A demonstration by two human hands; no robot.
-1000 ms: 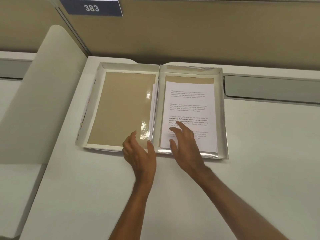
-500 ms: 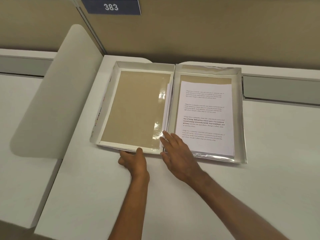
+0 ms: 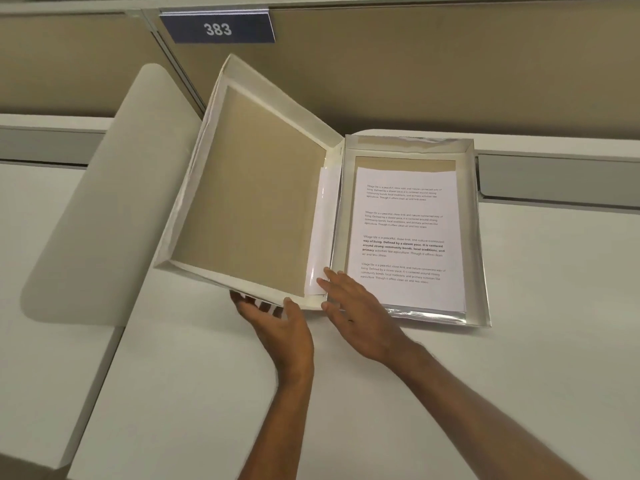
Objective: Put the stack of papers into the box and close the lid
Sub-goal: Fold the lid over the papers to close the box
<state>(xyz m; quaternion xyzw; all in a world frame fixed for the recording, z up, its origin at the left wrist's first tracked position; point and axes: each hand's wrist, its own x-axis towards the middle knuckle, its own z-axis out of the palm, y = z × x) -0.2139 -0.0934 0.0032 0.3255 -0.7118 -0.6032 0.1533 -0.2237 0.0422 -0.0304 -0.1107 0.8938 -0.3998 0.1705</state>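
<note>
A shallow white box lies on the desk with a stack of printed papers flat inside it. Its hinged lid, brown inside, stands tilted up on the left, its left edge raised off the desk. My left hand grips the lid's near edge, thumb on top and fingers beneath. My right hand rests flat with spread fingers at the box's near-left corner by the hinge, touching the white inner flap.
A white desk carries the box. A rounded white divider panel stands to the left. Tan partition walls rise behind, with a blue plate reading 383. A lower desk surface lies at the far left.
The lid lay flat open on the desk and is now lifted, swinging up toward the box. My left hand took its near edge; my right hand moved off the papers to the hinge.
</note>
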